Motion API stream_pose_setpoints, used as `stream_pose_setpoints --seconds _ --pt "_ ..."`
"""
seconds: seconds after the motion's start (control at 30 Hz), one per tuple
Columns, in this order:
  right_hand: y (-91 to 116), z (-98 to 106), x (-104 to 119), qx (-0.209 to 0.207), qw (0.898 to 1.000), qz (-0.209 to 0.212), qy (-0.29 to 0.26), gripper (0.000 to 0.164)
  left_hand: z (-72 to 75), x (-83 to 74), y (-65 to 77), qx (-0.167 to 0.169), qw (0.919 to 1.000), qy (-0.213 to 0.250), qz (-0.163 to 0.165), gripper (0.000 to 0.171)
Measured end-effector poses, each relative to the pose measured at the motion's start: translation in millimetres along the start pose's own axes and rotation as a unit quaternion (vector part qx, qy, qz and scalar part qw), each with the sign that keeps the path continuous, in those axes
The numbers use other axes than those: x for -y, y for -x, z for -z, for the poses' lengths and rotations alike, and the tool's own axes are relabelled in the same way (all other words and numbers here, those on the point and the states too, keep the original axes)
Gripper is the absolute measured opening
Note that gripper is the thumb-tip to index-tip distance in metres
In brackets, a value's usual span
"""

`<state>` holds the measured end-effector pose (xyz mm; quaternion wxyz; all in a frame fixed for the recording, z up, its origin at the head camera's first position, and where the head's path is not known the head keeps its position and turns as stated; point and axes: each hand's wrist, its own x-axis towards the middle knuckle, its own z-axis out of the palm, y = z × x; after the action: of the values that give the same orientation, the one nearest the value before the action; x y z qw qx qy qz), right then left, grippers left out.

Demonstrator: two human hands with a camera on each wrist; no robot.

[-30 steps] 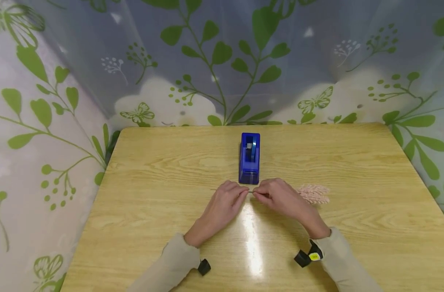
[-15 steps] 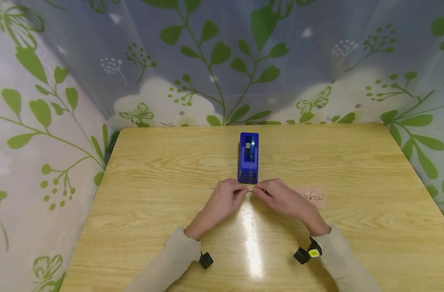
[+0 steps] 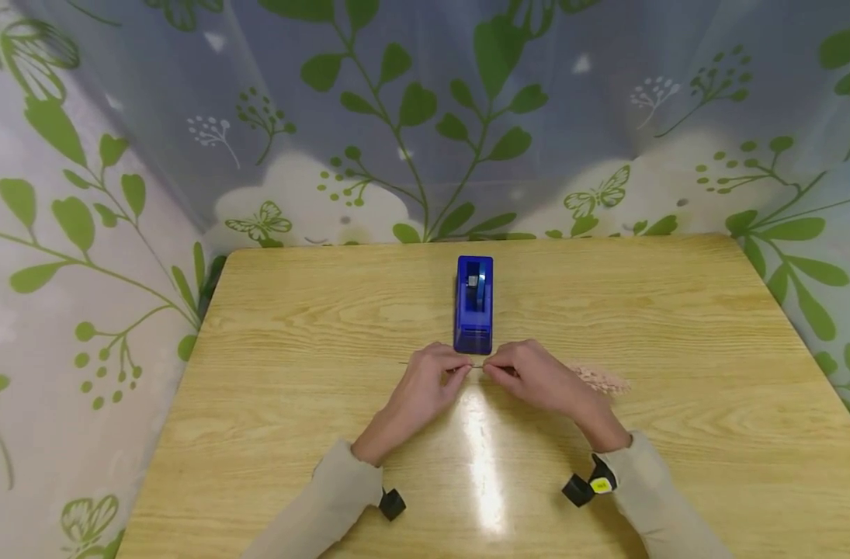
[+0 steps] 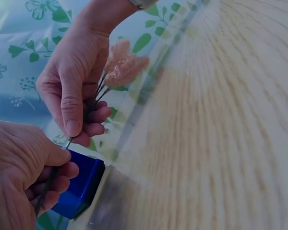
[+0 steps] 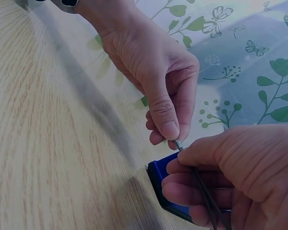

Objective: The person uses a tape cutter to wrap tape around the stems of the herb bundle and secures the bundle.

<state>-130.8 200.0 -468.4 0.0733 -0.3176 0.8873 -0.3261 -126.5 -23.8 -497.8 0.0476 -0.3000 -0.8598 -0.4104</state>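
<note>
Left grip (image 3: pixel 425 384): thumb and fingers pinch the dark flower stem (image 3: pixel 477 366), whose thin bare end pokes out past this grip on its left
Right grip (image 3: pixel 536 380): thumb and fingers pinch the same stem, with only a short stretch showing between the two sets of fingertips
Pink plume (image 3: pixel 601 379): the feathery head of the stem, partly hidden, on the right of the right grip, beside the wrist
Blue tape dispenser (image 3: pixel 474 320): just ahead of the gap between the grips, one narrow end facing them; whether a finger touches it cannot be told
Stem's long axis: crosswise through both grips, roughly square to the dispenser, which points away from them
Nearer hand: both are close to the dispenser's near end, the left seemingly by a little
Pale band (image 5: pixel 178 143): on the stem at the left fingertips in the right wrist view; tape or mere shine, cannot tell
Tabletop (image 3: pixel 313 334): below both grips and under the dispenser; whether the stem touches it is unclear
</note>
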Motion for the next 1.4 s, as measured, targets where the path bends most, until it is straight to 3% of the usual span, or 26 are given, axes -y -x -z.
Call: stream_pose_setpoints --seconds 0.2,0.43,0.6,0.93,1.17,1.4 --pt "0.1 -1.6 -0.5 -0.017 1.000 -0.005 0.001 0.016 -1.8 1.1 1.4 -0.018 0.9998 -0.003 -0.012 0.009" --pt "-1.7 -3.8 0.0 0.010 0.999 -0.028 -0.011 0.024 -2.6 3.3 2.5 -0.036 0.9991 -0.008 -0.021 0.010" --pt "-0.2 -3.4 0.0 -0.015 1.000 -0.020 0.017 0.019 -3.1 3.2 2.9 -0.043 0.9987 -0.013 -0.023 0.009" --pt "3.0 -1.3 -1.6 -0.045 0.999 0.003 0.031 0.013 -6.7 1.4 3.0 -0.023 0.9990 -0.037 -0.001 0.011" --pt "2.5 0.0 -2.7 -0.049 0.998 0.018 0.027 0.013 -5.2 1.6 2.2 -0.017 0.9984 -0.054 -0.008 0.013" --pt "1.1 -2.7 0.0 -0.023 0.999 -0.032 -0.012 0.026 -3.9 2.9 2.4 -0.042 0.9964 -0.059 -0.044 0.010"
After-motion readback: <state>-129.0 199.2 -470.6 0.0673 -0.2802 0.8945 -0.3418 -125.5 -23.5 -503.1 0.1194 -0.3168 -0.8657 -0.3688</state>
